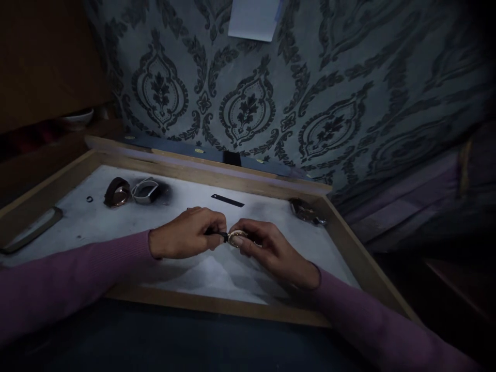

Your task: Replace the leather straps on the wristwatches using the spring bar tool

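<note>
Gold-rimmed watch (233,236), purple sleeves (96,268), wallpaper (248,108) — blue-grey damask

From my remote post, I have the held watch (237,238) between the left hand (189,232) and the right hand (271,250), over the tray (217,305). Behind it lies a strip (228,200); back left, two watches (146,191), a ring (89,199) left of them; back right, another watch (304,211).

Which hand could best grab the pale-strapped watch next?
Probably the left hand: it's nearer the looped, pale-strapped watch. The right hand is farther, holding a round, gold-toned watch. Both are occupied.
</note>
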Action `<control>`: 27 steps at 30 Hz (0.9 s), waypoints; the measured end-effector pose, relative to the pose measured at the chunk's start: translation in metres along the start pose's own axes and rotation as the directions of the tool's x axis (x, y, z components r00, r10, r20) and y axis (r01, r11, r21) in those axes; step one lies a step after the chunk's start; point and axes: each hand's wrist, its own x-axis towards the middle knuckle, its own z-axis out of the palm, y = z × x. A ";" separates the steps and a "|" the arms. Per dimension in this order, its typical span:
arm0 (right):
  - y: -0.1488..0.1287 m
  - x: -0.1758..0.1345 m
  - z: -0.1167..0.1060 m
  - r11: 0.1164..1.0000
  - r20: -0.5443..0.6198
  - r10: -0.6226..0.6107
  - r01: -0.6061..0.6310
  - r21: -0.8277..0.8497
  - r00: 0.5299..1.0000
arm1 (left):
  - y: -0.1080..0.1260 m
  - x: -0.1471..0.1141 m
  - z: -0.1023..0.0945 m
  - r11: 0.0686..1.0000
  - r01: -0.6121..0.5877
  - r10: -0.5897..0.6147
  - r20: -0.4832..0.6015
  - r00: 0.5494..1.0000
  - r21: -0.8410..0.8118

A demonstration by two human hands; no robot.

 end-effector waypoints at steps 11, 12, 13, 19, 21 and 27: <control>0.003 0.004 0.004 0.936 0.066 0.181 -0.192 0.295 0.981 | 0.001 -0.003 0.004 0.952 -0.027 0.033 -0.016 0.999 0.306; 0.003 0.005 0.004 0.936 0.060 0.178 -0.188 0.298 0.982 | 0.001 -0.003 0.005 0.951 -0.028 0.033 -0.014 0.999 0.309; 0.004 0.005 0.004 0.939 0.054 0.172 -0.181 0.294 0.984 | 0.001 -0.003 0.005 0.951 -0.029 0.035 -0.014 0.999 0.309; 0.005 0.002 0.003 0.999 -0.114 -0.006 -0.001 -0.055 0.993 | 0.006 -0.006 -0.002 0.984 -0.096 0.108 -0.077 0.991 0.147; 0.007 -0.001 0.002 0.969 -0.141 -0.127 0.093 -0.228 0.982 | 0.007 -0.005 -0.005 0.989 -0.139 0.144 -0.093 0.985 0.053; 0.011 -0.005 0.002 0.925 -0.115 -0.210 0.159 -0.346 0.971 | 0.001 -0.001 -0.003 0.988 -0.084 0.076 -0.068 0.995 -0.132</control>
